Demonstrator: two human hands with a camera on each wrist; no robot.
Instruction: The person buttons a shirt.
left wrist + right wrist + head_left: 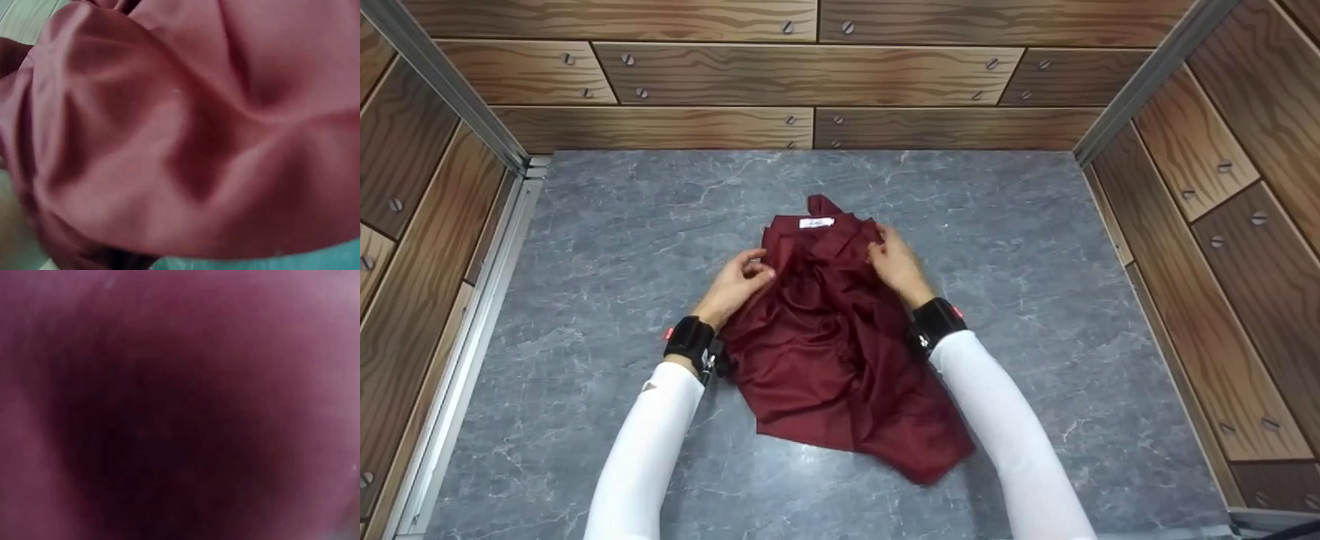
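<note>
A dark red garment (pixel 817 337) of thin, smooth cloth lies rumpled in the middle of the grey surface. Its narrow top end bears a white label (pixel 816 223), and a short dark red strip (pixel 823 204) sticks out behind it. My left hand (pixel 735 283) is at the upper left edge, touching the cloth with bent fingers, thumb and forefinger apart. On the opposite edge, my right hand (pixel 896 262) pinches the cloth, its fingertips partly hidden. Folds of the garment (pixel 185 140) fill most of the left wrist view. The right wrist view is blurred, dark red cloth (pixel 270 354).
A grey marbled surface (pixel 1035 247) surrounds the garment. Wood-patterned panels (pixel 705 75) stand at the back and both sides, with metal rails (pixel 472 315) along the edges. Black wrist cameras (pixel 694 341) sit against the cloth.
</note>
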